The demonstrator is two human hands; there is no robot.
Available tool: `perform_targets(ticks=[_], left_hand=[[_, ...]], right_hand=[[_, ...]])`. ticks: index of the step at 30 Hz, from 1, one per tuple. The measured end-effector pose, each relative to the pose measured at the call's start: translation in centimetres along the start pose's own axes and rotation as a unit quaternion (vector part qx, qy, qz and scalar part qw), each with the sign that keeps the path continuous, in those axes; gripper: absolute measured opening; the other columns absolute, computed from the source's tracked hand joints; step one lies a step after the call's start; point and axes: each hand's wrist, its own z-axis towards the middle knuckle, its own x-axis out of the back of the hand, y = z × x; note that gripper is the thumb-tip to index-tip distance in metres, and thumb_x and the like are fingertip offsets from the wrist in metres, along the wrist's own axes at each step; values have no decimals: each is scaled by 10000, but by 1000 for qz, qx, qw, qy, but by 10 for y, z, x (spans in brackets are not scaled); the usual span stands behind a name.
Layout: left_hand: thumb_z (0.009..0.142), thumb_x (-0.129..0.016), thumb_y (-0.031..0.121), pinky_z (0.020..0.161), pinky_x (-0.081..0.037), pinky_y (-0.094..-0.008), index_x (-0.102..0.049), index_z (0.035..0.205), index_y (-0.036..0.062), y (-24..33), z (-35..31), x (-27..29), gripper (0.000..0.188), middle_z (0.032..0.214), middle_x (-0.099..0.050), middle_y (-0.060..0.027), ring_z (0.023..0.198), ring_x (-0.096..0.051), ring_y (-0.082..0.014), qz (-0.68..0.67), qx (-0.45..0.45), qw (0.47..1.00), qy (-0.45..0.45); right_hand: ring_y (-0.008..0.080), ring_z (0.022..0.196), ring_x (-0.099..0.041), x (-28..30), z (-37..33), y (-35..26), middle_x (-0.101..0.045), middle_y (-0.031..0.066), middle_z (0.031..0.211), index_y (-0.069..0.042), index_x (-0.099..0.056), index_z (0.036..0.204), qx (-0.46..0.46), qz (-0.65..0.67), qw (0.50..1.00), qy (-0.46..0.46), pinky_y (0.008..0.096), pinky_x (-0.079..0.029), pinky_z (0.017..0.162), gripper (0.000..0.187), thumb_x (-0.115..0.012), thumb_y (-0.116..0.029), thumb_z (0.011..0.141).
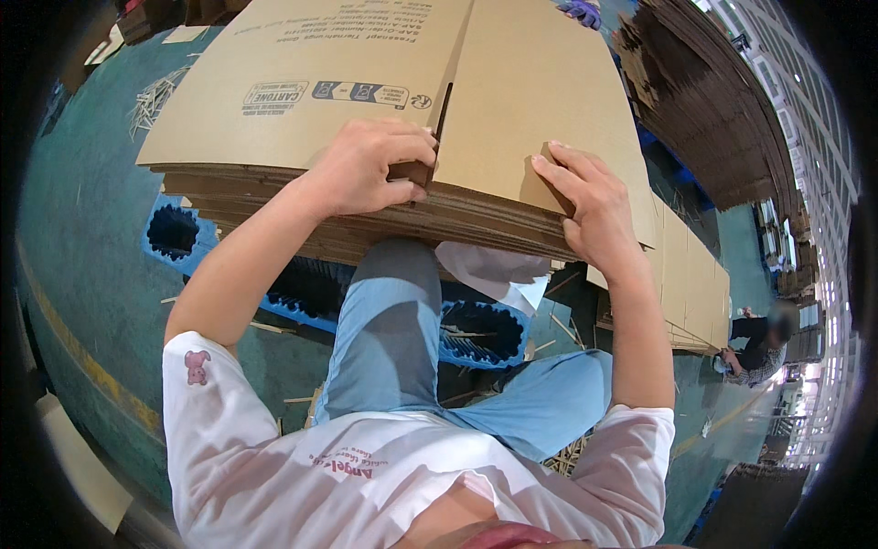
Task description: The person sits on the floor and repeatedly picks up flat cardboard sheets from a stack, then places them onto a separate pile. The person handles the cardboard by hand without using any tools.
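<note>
A stack of flat brown cardboard box blanks (540, 101) lies in front of me, with dark print on its top sheet and a slot running in from the near edge. My left hand (377, 166) is closed at that slot, its fingers and thumb curled round the cardboard edge; the fingertips are partly hidden. On the right part of the near edge rests my right hand (593, 199), fingers on the top sheet and thumb down at the edge, pinching the cardboard. How many sheets each hand grips I cannot tell. My knee (393, 265) is against the stack's near side.
A blue plastic pallet (181, 236) is under the stack, with white sheeting (498, 274) hanging beside my leg. More cardboard stacks (718, 101) stand to the right. A purple glove (582, 12) shows at the far edge. Scraps (157, 99) litter the green floor. Another person (761, 343) bends down at right.
</note>
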Motion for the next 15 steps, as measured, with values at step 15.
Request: perform_targets(ticks=[15], left_hand=[[602,-772,153,960,-396,-375,-584,1159,66,-4,10,8,595,1212,-548,-91,1126,-462,-277,24,12,998,-49]], right_hand=[[290,1210,-391,30,20,32,-426,115,1309,-115,-539,1216,-20,182,965,-186,360,-317,1041,686,-616,-5,544]])
